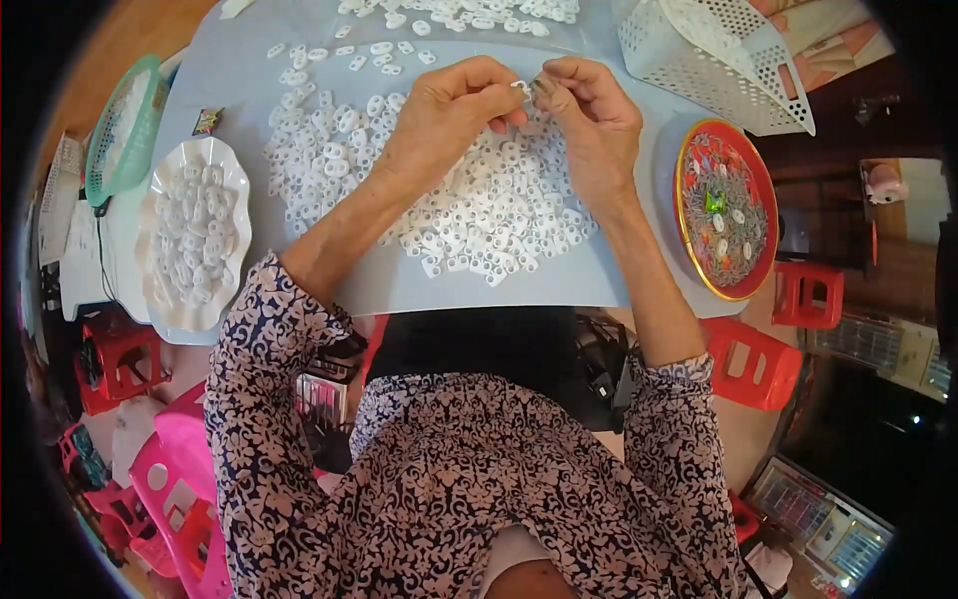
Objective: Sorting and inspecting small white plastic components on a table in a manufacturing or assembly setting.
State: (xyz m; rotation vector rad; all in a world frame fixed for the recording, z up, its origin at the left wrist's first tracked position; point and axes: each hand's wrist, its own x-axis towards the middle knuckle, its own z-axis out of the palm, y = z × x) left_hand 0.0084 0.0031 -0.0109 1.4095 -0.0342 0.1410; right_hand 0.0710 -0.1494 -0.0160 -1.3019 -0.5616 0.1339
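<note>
Over the far side of the pile, both hands meet in a pinch. My left hand [444, 120] grips a small white plastic piece [521, 87] with a curved, hook-like end between thumb and forefinger. My right hand [601, 125] is closed on the other side of that same piece; its fingertips partly cover it, so its full shape is hidden. Beneath the hands spreads a heap of small white plastic pieces [489, 220], oval with round holes. To the right stands a red round tray [766, 245] with a gold rim, holding many small grey metal parts and a few white pieces.
A white scalloped dish [160, 311] of white pieces sits on the left of the pale blue table [399, 288]. Beyond it is a green basket [100, 170]. A white perforated basket [659, 80] stands far right. Red stools [763, 369] are on the floor.
</note>
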